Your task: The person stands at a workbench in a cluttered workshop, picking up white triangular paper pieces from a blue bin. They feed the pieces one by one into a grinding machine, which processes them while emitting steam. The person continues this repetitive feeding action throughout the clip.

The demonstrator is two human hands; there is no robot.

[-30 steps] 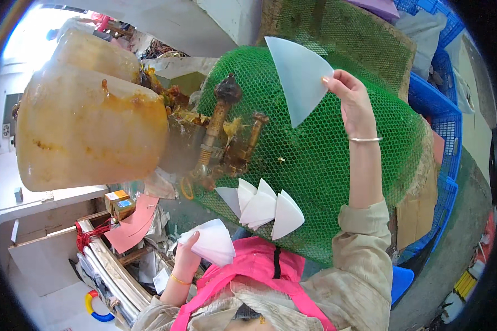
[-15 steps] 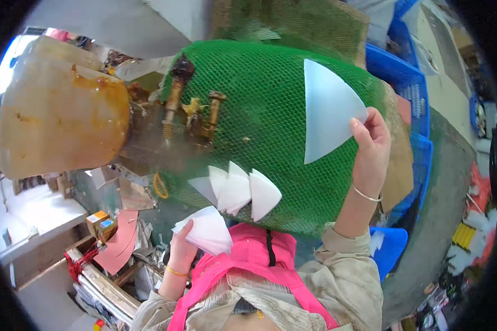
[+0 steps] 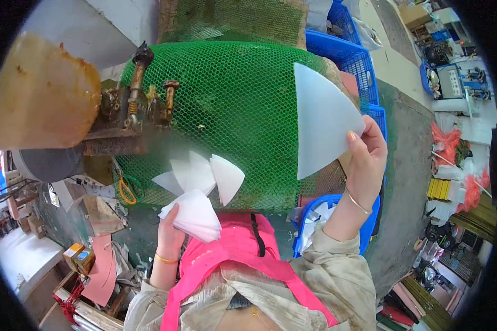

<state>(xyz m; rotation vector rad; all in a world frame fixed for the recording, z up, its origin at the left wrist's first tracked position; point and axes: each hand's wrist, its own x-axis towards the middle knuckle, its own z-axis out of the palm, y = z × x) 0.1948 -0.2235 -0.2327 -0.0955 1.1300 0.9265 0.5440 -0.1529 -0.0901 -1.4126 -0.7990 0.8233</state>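
Between the thumb and fingers of my right hand [image 3: 368, 149] is the rounded corner of a large pale fan-shaped sheet [image 3: 324, 122], held up over the right part of the green mesh [image 3: 243, 94]. My left hand [image 3: 171, 234] grips a fanned stack of smaller white fan-shaped sheets [image 3: 194, 216] in front of my pink apron. More white fan-shaped sheets [image 3: 226, 177] lie on the near edge of the mesh, just beyond that stack. What the sheets are made of I cannot tell.
A stained translucent tub [image 3: 44, 94] and rusty bolted metalwork [image 3: 139, 88] stand at the left of the mesh. Blue plastic crates [image 3: 348, 55] line its right side, and a blue bin [image 3: 364, 229] holds white scraps near my right forearm. An orange loop [image 3: 127, 190] hangs at the left.
The view has turned, so the mesh, tub and crates sit further left. The right-hand sheet stays raised in my fingers, and the left hand keeps its stack.
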